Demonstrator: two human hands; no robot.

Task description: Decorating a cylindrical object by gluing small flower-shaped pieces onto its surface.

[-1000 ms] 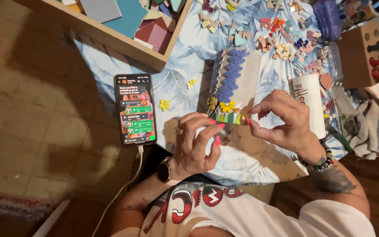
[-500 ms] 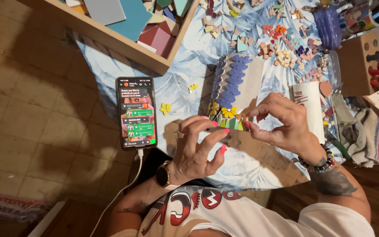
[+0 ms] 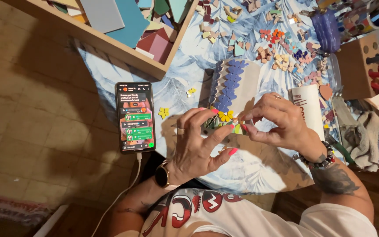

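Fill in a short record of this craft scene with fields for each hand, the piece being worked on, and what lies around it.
Left hand: left hand pinches the near edge of the mosaic board
Right hand: right hand holds a small piece at the same edge
Board: rows of blue petal tiles, a yellow flower by the fingertips
Left of board: phone, screen lit
Far side: loose tile bits, wooden tray

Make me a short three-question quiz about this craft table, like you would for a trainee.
1. True or false: the phone lies beside the left hand.
2. What colour is the flower between the hands? A red, B yellow, C white.
3. Which wrist wears a beaded bracelet?

Key: 1 true. 2 B. 3 the one of the right hand.
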